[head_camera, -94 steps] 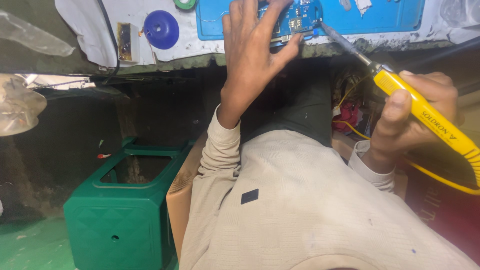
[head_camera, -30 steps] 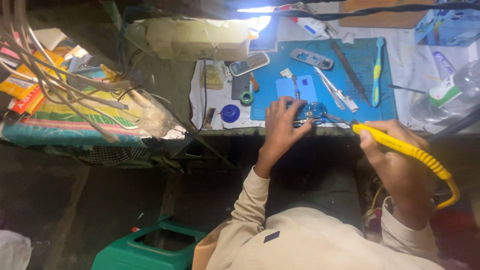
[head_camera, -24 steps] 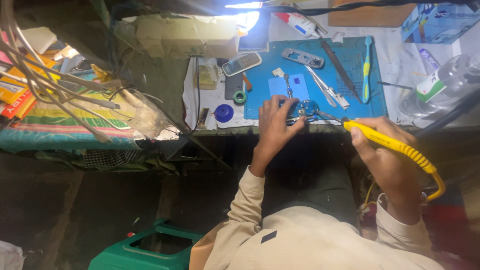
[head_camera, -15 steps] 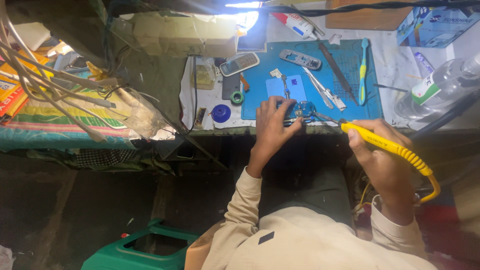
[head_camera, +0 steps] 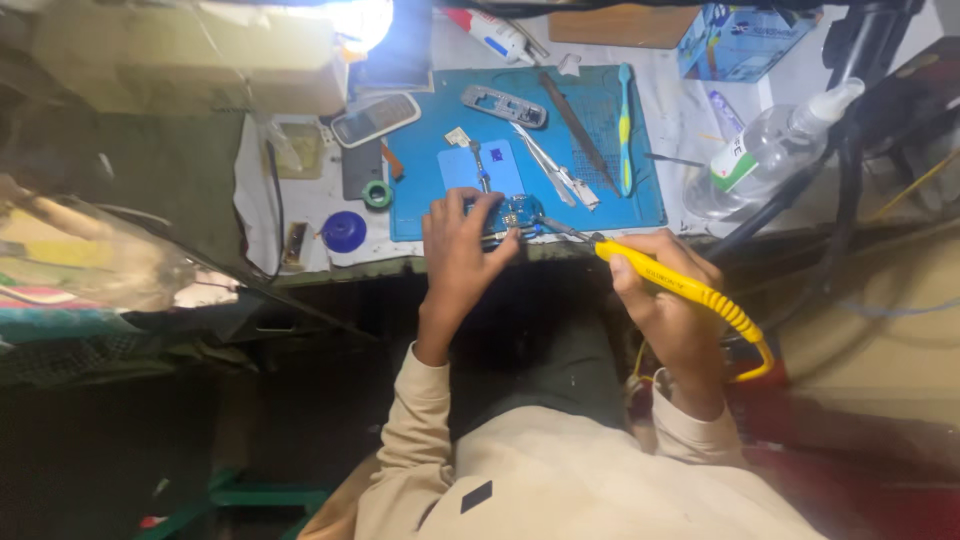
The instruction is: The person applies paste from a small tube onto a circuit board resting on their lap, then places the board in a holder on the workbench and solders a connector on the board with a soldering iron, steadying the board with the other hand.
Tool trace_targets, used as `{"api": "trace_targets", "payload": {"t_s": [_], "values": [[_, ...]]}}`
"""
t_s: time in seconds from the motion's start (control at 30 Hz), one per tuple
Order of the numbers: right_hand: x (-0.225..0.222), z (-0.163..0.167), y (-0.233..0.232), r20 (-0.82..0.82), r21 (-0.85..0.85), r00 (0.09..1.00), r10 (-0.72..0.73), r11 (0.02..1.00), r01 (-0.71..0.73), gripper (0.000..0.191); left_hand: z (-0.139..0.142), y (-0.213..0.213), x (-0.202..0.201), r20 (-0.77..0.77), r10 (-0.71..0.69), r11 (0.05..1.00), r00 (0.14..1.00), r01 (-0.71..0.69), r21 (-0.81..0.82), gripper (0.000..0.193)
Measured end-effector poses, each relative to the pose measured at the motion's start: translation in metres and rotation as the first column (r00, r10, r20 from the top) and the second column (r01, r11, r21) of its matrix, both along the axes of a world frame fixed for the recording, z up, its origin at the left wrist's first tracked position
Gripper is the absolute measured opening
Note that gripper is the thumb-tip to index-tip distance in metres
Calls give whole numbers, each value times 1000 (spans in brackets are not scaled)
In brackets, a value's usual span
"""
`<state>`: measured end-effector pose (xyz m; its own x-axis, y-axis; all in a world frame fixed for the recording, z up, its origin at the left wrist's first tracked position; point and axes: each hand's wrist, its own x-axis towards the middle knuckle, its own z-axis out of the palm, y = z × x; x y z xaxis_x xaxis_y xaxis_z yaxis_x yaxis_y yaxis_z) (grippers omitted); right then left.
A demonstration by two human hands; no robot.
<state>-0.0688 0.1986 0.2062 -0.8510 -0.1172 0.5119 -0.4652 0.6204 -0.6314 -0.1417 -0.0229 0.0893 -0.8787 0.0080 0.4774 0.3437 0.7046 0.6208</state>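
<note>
Small blue circuit board [head_camera: 516, 213] lies at the near edge of the blue work mat [head_camera: 610, 205], just at the bench lip. Left hand [head_camera: 458, 262] rests palm-down over its left part; the fingertips [head_camera: 478, 203] curl onto the board's top and left edge, pinning it flat, with only the right portion of the board showing past them. Left forearm runs up from the cream sleeve [head_camera: 420, 430], wrist roughly straight.

Right hand [head_camera: 668, 300] is closed in a pen-like grip round the yellow soldering iron [head_camera: 680, 290]; its metal tip [head_camera: 553, 227] points left and meets the board's right edge. The right wrist is bent, hand sitting below the bench edge. Tweezers [head_camera: 555, 178] lie on the mat just beyond the board, untouched.
</note>
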Motion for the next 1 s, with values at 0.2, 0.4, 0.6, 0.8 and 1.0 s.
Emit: {"api": "trace_targets", "payload": {"t_s": [0.2, 0.4, 0.6, 0.8, 1.0], "values": [[-1, -25, 7, -31, -28, 999, 7, 1000, -8, 25, 7, -2, 2, -93, 32, 999, 995, -36, -35, 47], [5, -69, 18, -124, -146, 991, -39, 989, 20, 44, -5, -7, 2, -97, 5, 999, 995, -8, -36, 50], [22, -110, 42, -34, -136, 997, -71, 989, 66, 49, -9, -7, 5, -59, -10, 998, 998, 6, -59, 53], [6, -120, 101, 53, -29, 958, 280, 960, -279, 57, -1, -5, 8, -21, -34, 997, 999, 33, -65, 55], [3, -138, 115, 78, -38, 918, 390, 921, -388, 49, -4, -11, 10, 3, -72, 994, 997, 72, -77, 54]]}}
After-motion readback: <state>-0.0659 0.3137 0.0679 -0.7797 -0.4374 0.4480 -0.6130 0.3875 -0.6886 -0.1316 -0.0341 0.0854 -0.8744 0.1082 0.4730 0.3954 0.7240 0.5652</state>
